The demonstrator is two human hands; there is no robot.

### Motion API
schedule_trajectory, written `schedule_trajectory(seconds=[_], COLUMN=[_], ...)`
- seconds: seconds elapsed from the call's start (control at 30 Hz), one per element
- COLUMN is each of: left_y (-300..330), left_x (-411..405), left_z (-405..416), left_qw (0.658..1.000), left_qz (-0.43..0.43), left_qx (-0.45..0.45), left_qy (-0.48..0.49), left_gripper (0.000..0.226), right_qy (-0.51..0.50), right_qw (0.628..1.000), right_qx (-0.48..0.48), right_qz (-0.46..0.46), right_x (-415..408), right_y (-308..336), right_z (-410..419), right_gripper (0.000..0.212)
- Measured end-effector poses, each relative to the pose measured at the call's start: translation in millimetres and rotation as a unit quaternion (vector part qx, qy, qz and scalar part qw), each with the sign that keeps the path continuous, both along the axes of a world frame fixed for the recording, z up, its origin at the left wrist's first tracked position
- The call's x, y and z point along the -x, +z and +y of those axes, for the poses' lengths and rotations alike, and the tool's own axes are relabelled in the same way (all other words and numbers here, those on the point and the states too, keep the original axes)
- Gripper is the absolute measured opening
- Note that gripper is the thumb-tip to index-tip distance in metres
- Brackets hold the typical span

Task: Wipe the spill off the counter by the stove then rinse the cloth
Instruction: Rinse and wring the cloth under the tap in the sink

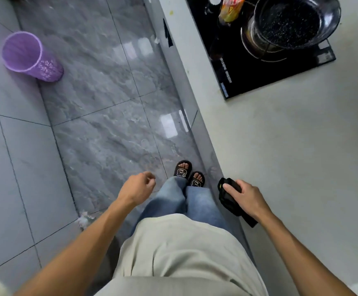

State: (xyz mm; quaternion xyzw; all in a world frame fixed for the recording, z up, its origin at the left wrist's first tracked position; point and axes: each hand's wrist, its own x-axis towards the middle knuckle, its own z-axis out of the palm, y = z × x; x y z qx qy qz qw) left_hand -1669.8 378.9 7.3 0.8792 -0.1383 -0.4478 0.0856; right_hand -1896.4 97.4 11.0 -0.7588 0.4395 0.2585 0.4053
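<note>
Head view, looking down a person's body to the floor. Right hand (pixel 245 196) grips a black cloth (pixel 230 199) at the near edge of the pale counter (pixel 302 146), fingers curled over the cloth, its tail trailing back under the wrist. Left hand (pixel 138 186) hangs over the grey tiled floor (pixel 101 103), fingers loosely curled, holding nothing. Black stove (pixel 248 71) lies farther along the counter, well apart from the cloth, and bears a dark speckled pan (pixel 291 20); a yellow-and-red packet (pixel 231 9) stands beside the pan. Purple mesh bin (pixel 29 56) stands on the floor at far left.
</note>
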Motion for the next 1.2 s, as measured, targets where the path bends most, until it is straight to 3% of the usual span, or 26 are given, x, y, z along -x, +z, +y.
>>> schedule_trajectory(seconds=[0.23, 0.47, 0.63, 0.97, 1.2], left_y=[-16.1, -29.9, -35.0, -20.0, -19.6], left_x=[28.5, 19.0, -48.3, -249.8, -352.0], left_z=[110.4, 175.8, 183.0, 116.5, 91.0], left_qw=[0.976, 0.955, 0.937, 0.939, 0.948], left_qz=[0.056, 0.126, 0.119, 0.051, 0.051], left_qx=[-0.061, -0.084, -0.04, 0.064, 0.049], left_qy=[0.199, 0.255, 0.326, 0.334, 0.312], left_gripper=[0.024, 0.025, 0.025, 0.023, 0.025], right_qy=[0.113, 0.14, 0.155, 0.135, 0.129], right_qw=[0.993, 0.988, 0.987, 0.986, 0.989], right_qx=[0.0, 0.007, 0.037, 0.066, 0.038], right_qz=[-0.044, -0.06, -0.005, 0.078, 0.063], right_x=[-113.8, -216.5, -250.6, -276.3, -383.5], right_y=[-0.2, -1.7, -21.1, -32.7, -48.8], right_z=[12.7, 37.6, 48.1, 27.1, -3.0], right_gripper=[0.038, 0.043, 0.041, 0.045, 0.047])
